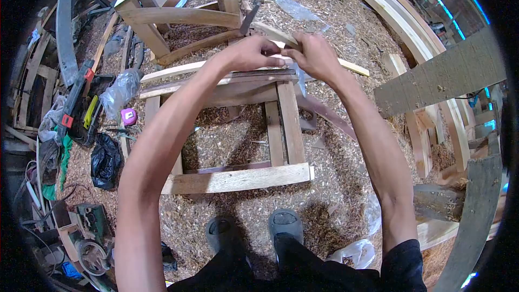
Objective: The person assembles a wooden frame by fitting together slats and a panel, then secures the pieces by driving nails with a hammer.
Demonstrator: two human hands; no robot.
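My left hand is closed, its thumb and fingers pinched together above the upper rail of a wooden frame. What it pinches is too small to make out. Right beside it, my right hand is also closed, with its fingertips almost touching the left ones. A pale wooden handle runs into its grip; a dark metal head shows at the far end, like a hammer's. The wooden frame lies on the floor below, its near rail close to my feet. Pale strips of wood lie beyond the upper rail.
Another wooden frame stands just ahead. Curved boards and a wide plank are on the right. To the left lie a pink tape measure, a black plastic bag and a power tool. Wood shavings cover the floor.
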